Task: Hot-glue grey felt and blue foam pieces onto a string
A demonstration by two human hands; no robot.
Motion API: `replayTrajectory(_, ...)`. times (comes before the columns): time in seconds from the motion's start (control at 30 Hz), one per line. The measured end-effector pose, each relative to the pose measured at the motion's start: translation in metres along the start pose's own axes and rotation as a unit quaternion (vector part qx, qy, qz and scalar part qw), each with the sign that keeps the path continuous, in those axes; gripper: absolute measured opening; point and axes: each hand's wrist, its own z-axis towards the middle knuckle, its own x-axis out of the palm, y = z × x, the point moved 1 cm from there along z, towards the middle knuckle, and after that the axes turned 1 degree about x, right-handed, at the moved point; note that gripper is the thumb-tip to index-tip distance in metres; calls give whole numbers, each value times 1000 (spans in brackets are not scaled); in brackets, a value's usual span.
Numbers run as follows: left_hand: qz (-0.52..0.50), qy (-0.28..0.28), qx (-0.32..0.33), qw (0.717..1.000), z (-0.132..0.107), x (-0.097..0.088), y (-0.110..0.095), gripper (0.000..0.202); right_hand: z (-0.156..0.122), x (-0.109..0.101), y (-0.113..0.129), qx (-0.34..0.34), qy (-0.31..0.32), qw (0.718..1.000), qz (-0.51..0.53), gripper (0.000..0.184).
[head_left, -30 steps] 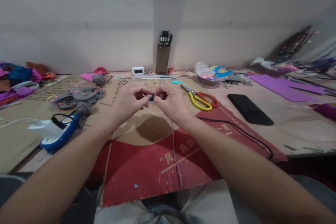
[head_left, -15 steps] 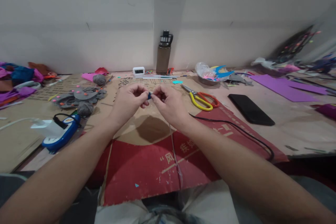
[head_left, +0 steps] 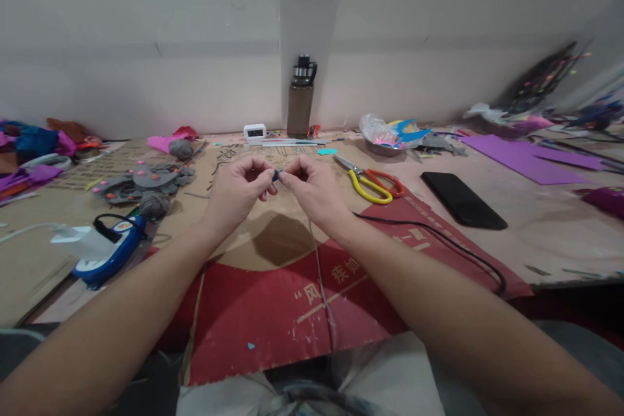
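Observation:
Between my two hands is a small dark blue piece (head_left: 275,175), mostly covered by fingertips, so its kind does not show. My left hand (head_left: 242,187) pinches it from the left with thumb and forefinger. From the right, the thumb and fingers of my right hand (head_left: 311,187) close on the same piece. Both hands are held above a brown and red cardboard sheet (head_left: 244,318), and their shadow falls on it. Scissors (head_left: 368,182) with one yellow and one red handle lie just right of my right hand.
A bottle (head_left: 301,101) and a small white clock (head_left: 254,133) stand at the wall. On the right lie a black phone (head_left: 463,200) and purple sheets (head_left: 521,156). Left are grey felt pieces (head_left: 146,182) and a blue power strip (head_left: 110,257). A black cable (head_left: 439,231) crosses the cardboard.
The whole view has shifted slightly, with objects a little further left. Both hands keep their pinch on the blue piece, and less of it shows now.

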Motion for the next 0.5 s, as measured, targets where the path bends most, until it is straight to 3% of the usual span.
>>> replayTrajectory(0.4,-47,58,-18,997,5,-5,8,13,3,0,-7,57,28,992,105,16)
replayTrajectory(0.5,-64,63,-38,995,7,-5,9,13,3,0,-7,71,59,987,135,16)
